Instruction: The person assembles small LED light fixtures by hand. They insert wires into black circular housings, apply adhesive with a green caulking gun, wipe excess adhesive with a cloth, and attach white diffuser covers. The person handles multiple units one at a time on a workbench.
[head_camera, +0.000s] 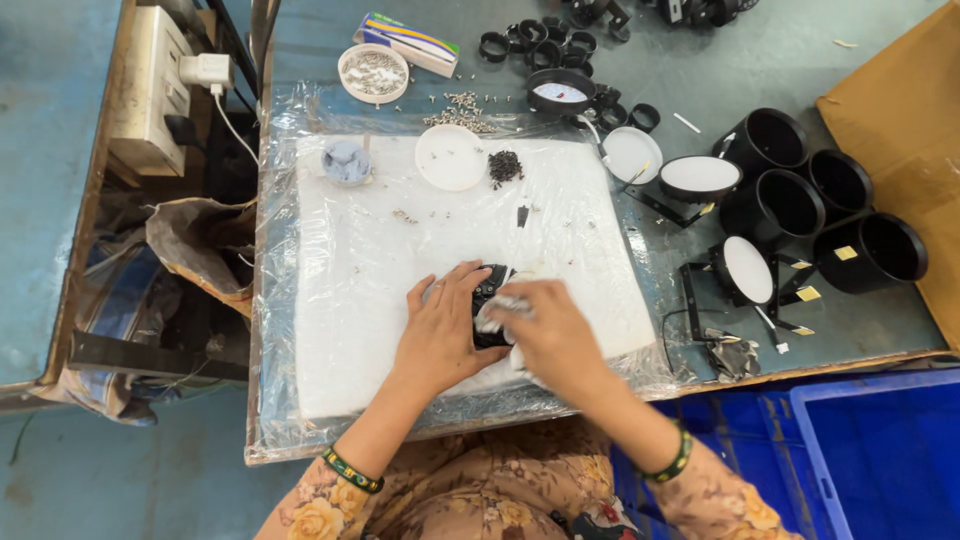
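The person's left hand (443, 335) lies flat over a small black part (489, 300), with its grip pressed down on the part to hold it where it is. The right hand (552, 335) has its grip closed on a white cloth (497, 312) and pushes the cloth against the same part. The part sits near the front of a soft white pad (400, 250), which looks like a gentle place to lay things so they do not get scratched. The pad is wrapped in clear plastic and rests on the blue table (700, 80). Little things are kept at the far end of the pad, close but out of the way: a white lid (451, 157), a pile of dark screws (505, 167) and a small grey cup (347, 161). Past the pad stands a round dish of silver screws (373, 72). Black lamp shells (775, 208) stand in a bunch to the right, well apart from the hands, and some round lamps with white faces (748, 270) lie beside them. The two hands cover most of the black part, so I cannot tell its full shape or what side is being rubbed. The cloth is mostly hidden too. A blue bin (880, 450) is cut off at the corner, and so are the black rings (535, 42) along the top edge.
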